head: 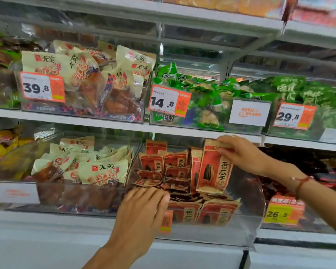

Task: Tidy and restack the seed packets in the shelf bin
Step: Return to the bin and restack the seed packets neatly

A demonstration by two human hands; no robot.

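A clear plastic shelf bin on the lower shelf holds several red and tan seed packets, some upright at the back and some lying flat in front. My right hand pinches the top edge of one upright seed packet at the bin's right side. My left hand reaches over the bin's front wall, its fingers resting on the flat packets at the front left. Whether it holds one is hidden.
Left of the bin stands another clear bin of cream snack packs. The shelf above carries bins with cream packs, green packs and orange price tags. Dark red packs fill the bin to the right.
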